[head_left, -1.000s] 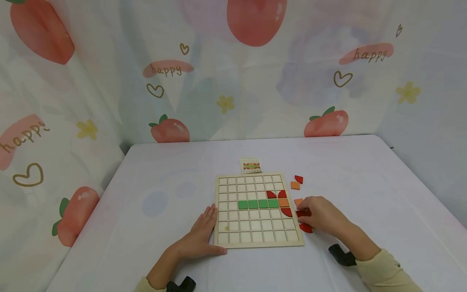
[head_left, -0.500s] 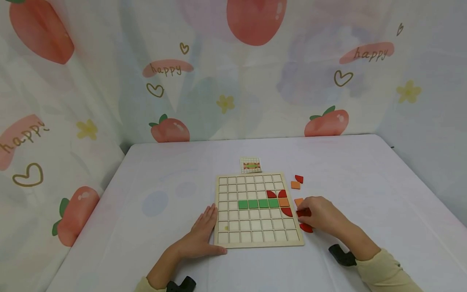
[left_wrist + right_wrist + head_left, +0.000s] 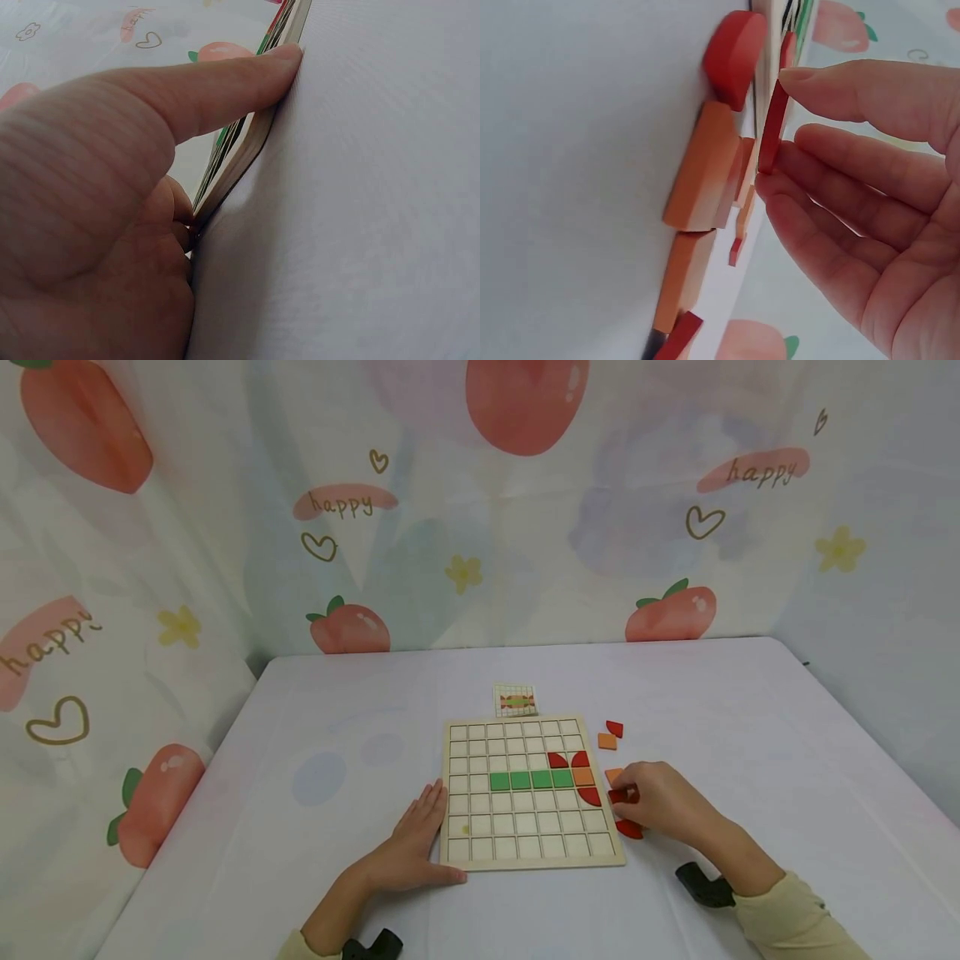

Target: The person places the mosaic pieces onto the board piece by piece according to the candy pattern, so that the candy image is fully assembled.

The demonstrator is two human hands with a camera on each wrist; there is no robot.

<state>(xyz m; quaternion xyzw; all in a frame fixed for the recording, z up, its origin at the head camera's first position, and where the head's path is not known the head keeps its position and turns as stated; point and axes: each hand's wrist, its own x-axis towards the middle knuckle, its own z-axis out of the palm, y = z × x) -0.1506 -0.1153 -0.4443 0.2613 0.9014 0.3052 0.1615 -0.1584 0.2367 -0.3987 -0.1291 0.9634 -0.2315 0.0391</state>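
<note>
1. Hardly any shift shows since half a second ago: both hands, the board and all its pieces have kept their places.
2. Just off the board's right edge, the flat red quarter-round piece (image 3: 624,795) is grasped between the thumb and fingertips of the right hand (image 3: 663,802); I cannot tell whether it touches the tabletop.
3. Beside that hand lie an orange square piece (image 3: 612,774), partly hidden by the fingers, and a red curved piece (image 3: 629,830) on the side towards the person.
4. Further up the right edge, well apart from the hand, sit a second orange square (image 3: 607,742) and a small red piece (image 3: 615,728).
5. Pale, wooden-looking and gridded, the square board (image 3: 534,863) carries a row of four green squares (image 3: 530,780), ending at an orange square tile (image 3: 582,777) by the right edge; two red tiles (image 3: 557,761) lie on its far side, another red tile (image 3: 589,797) on its near side.
6. Unclenched, the left hand (image 3: 408,847) touches the board's left edge with straight fingers, its thumb at the near-left corner.
7. Just beyond the board's far edge lies a small patterned card (image 3: 515,701).
8. Behind the far edge of the white tabletop (image 3: 360,693) hangs a fruit-printed cloth (image 3: 525,543).
</note>
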